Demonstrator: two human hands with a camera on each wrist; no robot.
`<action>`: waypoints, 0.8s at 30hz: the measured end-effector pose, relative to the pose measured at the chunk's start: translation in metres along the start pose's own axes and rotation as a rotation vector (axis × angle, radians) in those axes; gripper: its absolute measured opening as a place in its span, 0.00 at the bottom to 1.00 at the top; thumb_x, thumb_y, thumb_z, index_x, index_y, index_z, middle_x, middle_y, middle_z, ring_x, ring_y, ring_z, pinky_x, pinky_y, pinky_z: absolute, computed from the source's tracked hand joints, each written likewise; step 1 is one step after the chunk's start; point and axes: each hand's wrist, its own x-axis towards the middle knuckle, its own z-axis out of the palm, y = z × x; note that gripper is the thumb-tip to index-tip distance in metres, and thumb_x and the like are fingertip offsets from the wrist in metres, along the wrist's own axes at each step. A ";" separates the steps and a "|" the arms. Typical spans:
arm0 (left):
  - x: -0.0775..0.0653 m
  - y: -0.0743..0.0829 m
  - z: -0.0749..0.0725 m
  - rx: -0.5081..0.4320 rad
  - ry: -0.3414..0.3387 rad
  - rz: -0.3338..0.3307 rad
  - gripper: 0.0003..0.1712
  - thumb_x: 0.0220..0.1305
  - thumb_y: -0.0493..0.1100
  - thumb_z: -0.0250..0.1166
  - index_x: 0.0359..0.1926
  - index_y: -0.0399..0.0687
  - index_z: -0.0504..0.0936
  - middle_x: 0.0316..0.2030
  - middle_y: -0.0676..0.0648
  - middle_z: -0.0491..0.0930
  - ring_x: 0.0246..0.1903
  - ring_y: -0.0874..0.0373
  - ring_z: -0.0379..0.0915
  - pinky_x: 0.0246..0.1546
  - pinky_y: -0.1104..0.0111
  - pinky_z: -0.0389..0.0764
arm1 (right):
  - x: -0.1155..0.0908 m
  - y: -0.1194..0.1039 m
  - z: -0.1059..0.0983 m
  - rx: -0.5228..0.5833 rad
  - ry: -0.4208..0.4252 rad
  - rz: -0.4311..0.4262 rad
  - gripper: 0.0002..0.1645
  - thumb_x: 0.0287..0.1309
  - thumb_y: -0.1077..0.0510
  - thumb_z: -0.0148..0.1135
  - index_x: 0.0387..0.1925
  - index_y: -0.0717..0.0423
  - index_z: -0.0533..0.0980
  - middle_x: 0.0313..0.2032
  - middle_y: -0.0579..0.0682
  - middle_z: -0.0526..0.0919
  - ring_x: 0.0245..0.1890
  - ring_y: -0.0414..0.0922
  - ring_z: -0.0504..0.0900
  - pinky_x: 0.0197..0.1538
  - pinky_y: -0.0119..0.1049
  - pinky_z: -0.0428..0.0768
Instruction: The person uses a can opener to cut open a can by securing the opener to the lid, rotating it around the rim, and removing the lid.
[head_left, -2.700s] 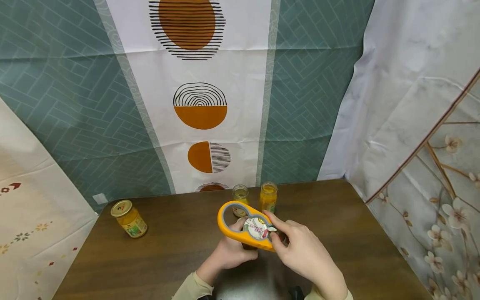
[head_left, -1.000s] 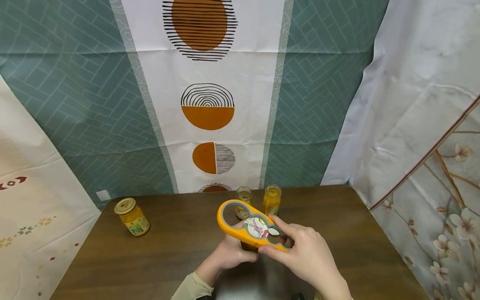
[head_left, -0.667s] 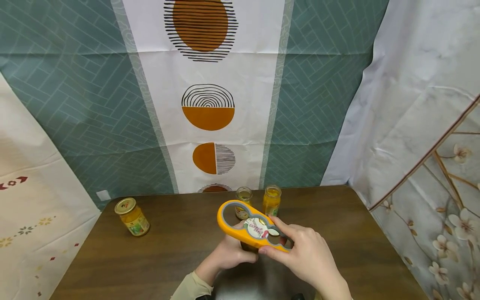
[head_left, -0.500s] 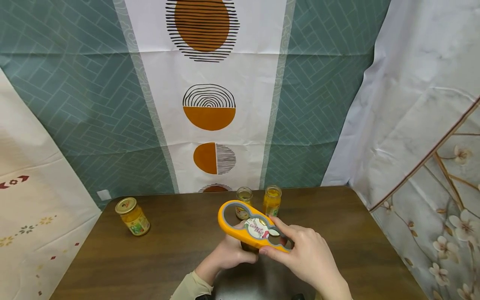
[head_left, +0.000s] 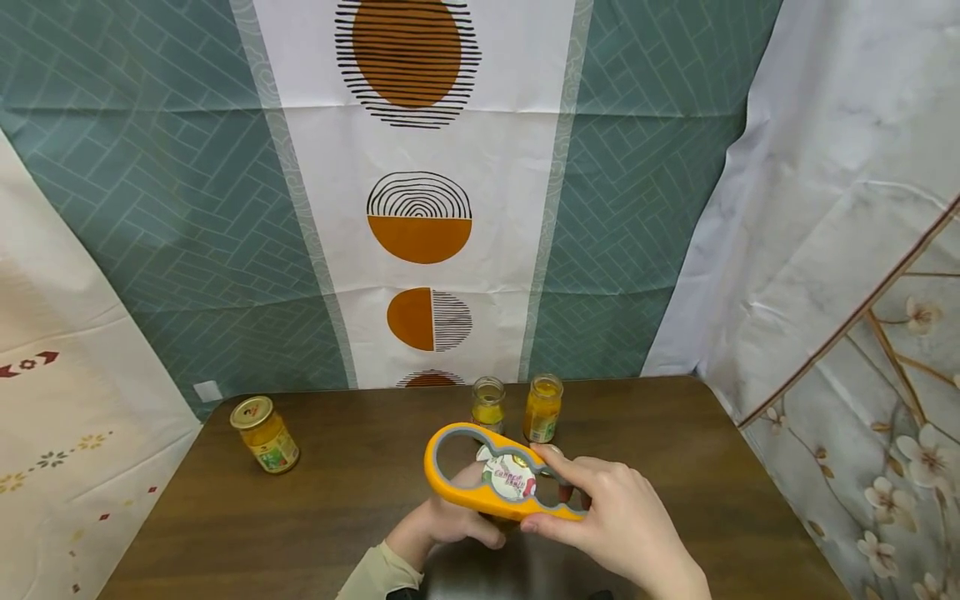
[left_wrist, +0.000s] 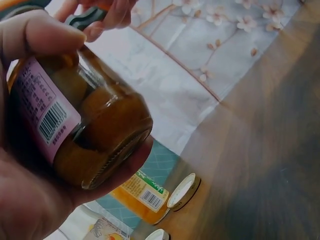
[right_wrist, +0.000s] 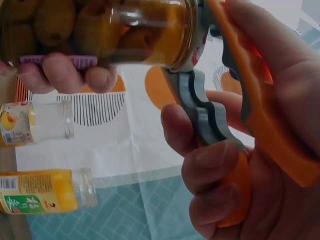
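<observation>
My left hand (head_left: 446, 512) grips a glass jar (left_wrist: 107, 120) of whole round fruit in brown liquid, with a pink label, from around its side. The jar's printed white lid (head_left: 512, 478) faces up toward the head camera. An orange jar opener (head_left: 468, 497) with grey scalloped inner edges lies across the lid, one hollow against each side of it. My right hand (head_left: 618, 512) holds the opener's two handles, thumb side on one and fingers curled round the other, as the right wrist view shows. In the head view the opener and left hand hide most of the jar.
Two lidless jars, one with pale yellow contents (head_left: 488, 403) and one orange-yellow (head_left: 543, 408), stand at the table's back. A loose lid (left_wrist: 184, 192) leans by the latter. A lidded yellow jar (head_left: 266, 437) stands at the left of the brown table (head_left: 300, 533).
Earlier my right hand slid its grip along the opener's handles. In the last half second both hands, opener and jar have shifted slightly down and left in the head view, with the opener tilting.
</observation>
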 end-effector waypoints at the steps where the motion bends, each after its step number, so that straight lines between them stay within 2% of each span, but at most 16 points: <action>1: -0.001 -0.003 -0.001 -0.007 -0.010 -0.015 0.41 0.36 0.33 0.72 0.58 0.41 0.73 0.47 0.43 0.80 0.45 0.59 0.71 0.55 0.64 0.73 | 0.000 0.000 0.000 0.003 -0.002 -0.008 0.44 0.40 0.22 0.67 0.62 0.26 0.73 0.23 0.25 0.69 0.22 0.27 0.67 0.23 0.26 0.68; 5: -0.006 -0.010 -0.003 -0.053 -0.050 -0.053 0.45 0.38 0.38 0.73 0.63 0.42 0.69 0.53 0.43 0.78 0.48 0.57 0.70 0.60 0.63 0.69 | -0.002 0.001 0.000 0.014 -0.017 -0.038 0.45 0.41 0.22 0.67 0.64 0.27 0.73 0.24 0.25 0.70 0.24 0.27 0.70 0.24 0.26 0.69; 13: -0.006 -0.014 -0.005 -0.065 -0.096 -0.041 0.46 0.40 0.39 0.73 0.65 0.41 0.67 0.56 0.42 0.76 0.53 0.55 0.70 0.63 0.60 0.67 | -0.001 0.003 -0.003 -0.040 -0.083 -0.042 0.50 0.37 0.17 0.63 0.65 0.23 0.69 0.23 0.26 0.68 0.21 0.28 0.66 0.23 0.27 0.66; 18: -0.008 -0.011 -0.006 -0.064 -0.136 -0.117 0.48 0.40 0.39 0.74 0.67 0.44 0.66 0.60 0.45 0.74 0.57 0.54 0.67 0.67 0.59 0.62 | -0.001 0.003 -0.004 -0.048 -0.077 -0.075 0.48 0.39 0.18 0.63 0.65 0.23 0.70 0.22 0.24 0.66 0.20 0.26 0.64 0.21 0.25 0.63; 24: -0.013 -0.009 -0.008 -0.050 -0.154 -0.221 0.54 0.37 0.40 0.74 0.69 0.46 0.62 0.63 0.49 0.71 0.61 0.56 0.64 0.69 0.59 0.56 | -0.003 0.005 -0.004 -0.017 -0.061 -0.143 0.50 0.38 0.20 0.65 0.66 0.24 0.68 0.24 0.24 0.69 0.23 0.24 0.67 0.22 0.24 0.65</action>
